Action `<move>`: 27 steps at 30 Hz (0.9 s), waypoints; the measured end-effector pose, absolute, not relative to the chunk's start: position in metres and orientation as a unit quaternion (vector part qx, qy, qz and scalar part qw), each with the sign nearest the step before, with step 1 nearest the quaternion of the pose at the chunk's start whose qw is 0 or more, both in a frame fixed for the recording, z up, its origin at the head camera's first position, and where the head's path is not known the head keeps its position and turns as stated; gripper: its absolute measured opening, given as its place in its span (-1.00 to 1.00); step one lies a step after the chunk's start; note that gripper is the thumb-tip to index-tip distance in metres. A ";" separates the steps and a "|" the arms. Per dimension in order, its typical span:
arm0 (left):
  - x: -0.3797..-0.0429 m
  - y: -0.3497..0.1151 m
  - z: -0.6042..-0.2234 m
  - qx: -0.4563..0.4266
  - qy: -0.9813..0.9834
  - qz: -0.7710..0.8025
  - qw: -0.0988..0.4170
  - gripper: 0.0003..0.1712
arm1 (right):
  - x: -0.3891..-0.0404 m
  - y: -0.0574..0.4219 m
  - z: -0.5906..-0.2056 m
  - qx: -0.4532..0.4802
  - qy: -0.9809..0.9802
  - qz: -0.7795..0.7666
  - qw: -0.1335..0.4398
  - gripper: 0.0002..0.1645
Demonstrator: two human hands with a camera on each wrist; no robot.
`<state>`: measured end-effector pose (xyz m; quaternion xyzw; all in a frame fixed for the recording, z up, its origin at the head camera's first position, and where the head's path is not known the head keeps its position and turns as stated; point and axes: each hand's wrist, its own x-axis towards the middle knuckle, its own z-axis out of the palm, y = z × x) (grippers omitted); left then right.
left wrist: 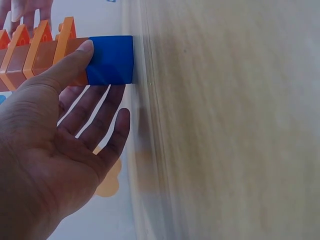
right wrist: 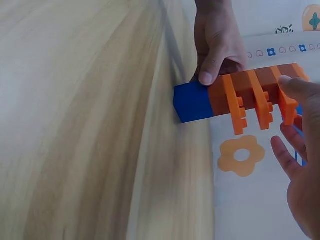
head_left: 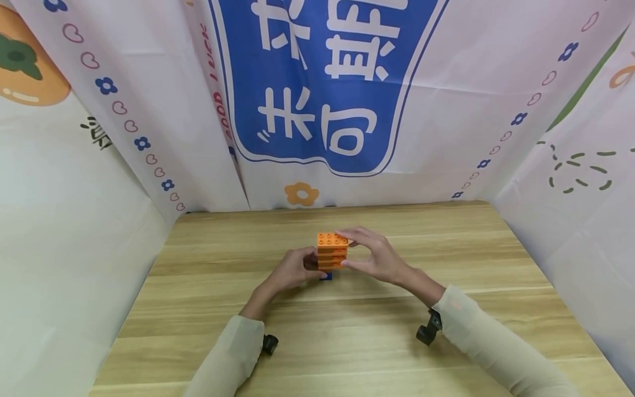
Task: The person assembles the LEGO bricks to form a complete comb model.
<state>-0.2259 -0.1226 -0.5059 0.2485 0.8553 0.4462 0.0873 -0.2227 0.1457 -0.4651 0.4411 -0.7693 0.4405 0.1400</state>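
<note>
A tower of toy building bricks (head_left: 331, 251) stands upright between both hands, with brown blocks and wider orange plates (right wrist: 234, 104) alternating above a blue block (left wrist: 111, 60) at its foot. The left hand (head_left: 292, 268) grips the lower part; its thumb lies where the lowest brown block (right wrist: 218, 97) meets the blue one, fingers behind. From the other side, the right hand (head_left: 377, 256) holds the upper part, index finger at the studded top plate and thumb lower, on the orange plates' side. Whether the blue block touches the tabletop, I cannot tell.
The wood-grain table (head_left: 347, 342) extends around the tower. Printed white cloth (head_left: 436, 138) hangs behind it and along both sides. Each wrist carries a small black camera (head_left: 428, 333) near the sleeve cuff.
</note>
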 end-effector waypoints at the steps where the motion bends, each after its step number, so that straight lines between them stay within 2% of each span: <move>1: -0.226 -0.123 -0.506 0.250 0.854 0.448 0.087 -0.62 | -0.223 0.146 -0.466 0.439 -0.769 0.443 0.139 -0.17; 19: -0.229 -0.121 -0.500 0.219 0.830 0.507 0.081 -0.36 | -0.244 0.138 -0.469 0.389 -0.773 0.496 0.071 0.14; 27: -0.230 -0.120 -0.495 0.219 0.814 0.530 0.089 -0.28 | -0.257 0.140 -0.463 0.352 -0.781 0.516 0.021 0.18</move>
